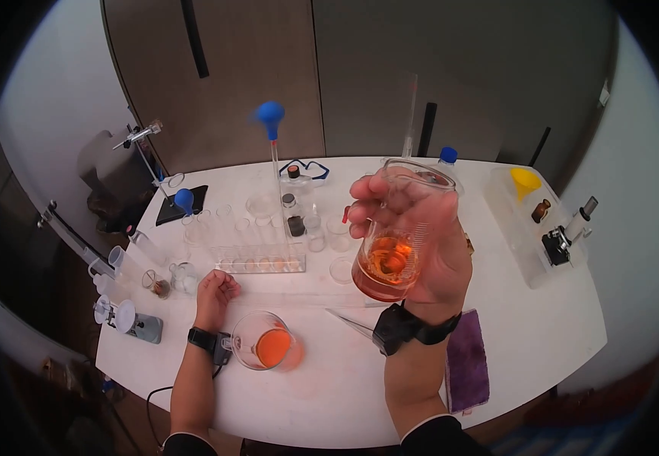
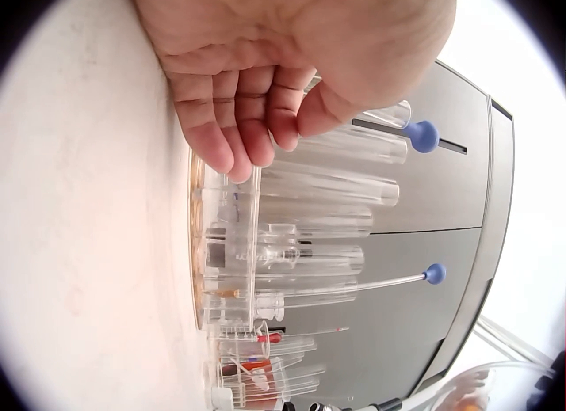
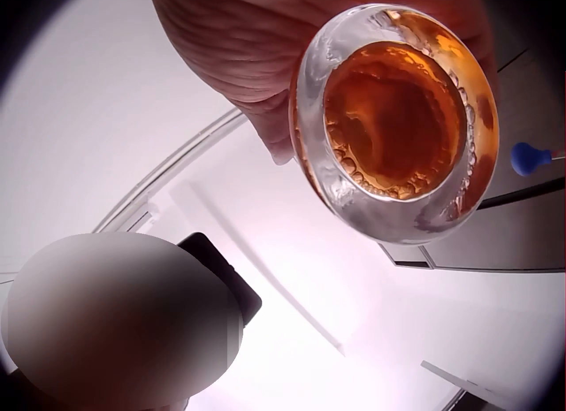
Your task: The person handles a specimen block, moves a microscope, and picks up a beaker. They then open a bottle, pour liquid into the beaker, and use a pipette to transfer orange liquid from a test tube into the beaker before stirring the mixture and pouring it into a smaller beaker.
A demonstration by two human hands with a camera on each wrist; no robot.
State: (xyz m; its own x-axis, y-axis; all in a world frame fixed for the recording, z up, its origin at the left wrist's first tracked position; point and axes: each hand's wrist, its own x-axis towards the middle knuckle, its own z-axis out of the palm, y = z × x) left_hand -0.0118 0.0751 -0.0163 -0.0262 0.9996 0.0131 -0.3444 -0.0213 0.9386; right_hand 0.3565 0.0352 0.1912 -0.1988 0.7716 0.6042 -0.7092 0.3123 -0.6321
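My right hand grips a glass conical flask, raised above the table and tilted, with its wide rim towards the head camera. Orange liquid and white graduation marks show through its wall. In the right wrist view the flask's round base faces the camera, with bubbles around the liquid's edge. My left hand rests on the table with loosely curled fingers, holding nothing. In the left wrist view, its fingertips overlap the clear test tube rack. A glass measuring jug with orange liquid stands by the left wrist.
A blue-bulbed pipette stands upright behind the rack. Bottles and glassware line the back and left, near a retort stand. Tweezers and a purple cloth lie nearby. A plastic tray sits at right.
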